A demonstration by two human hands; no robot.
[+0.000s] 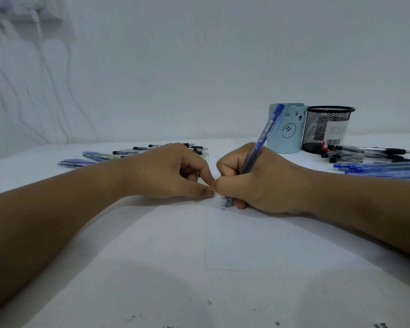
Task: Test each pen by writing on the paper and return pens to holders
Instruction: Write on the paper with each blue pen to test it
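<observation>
- My right hand (pixel 258 183) grips a blue pen (pixel 260 147), tip on the paper (pixel 258 240); several test marks already written
- My left hand (pixel 173 171) rests loosely curled, steadying the sheet; both holders (pixel 284 131) look empty; many pens (pixel 374 159) left

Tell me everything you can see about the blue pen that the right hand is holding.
The blue pen is a slim click-type ballpoint with a translucent blue plastic barrel, a blue clip and a button at its top, and small print too blurred to read. The right hand grips it in a writing hold. It tilts up and to the right, its top showing before the light blue bear holder. Its tip meets the white paper beside a column of handwritten marks.
</observation>
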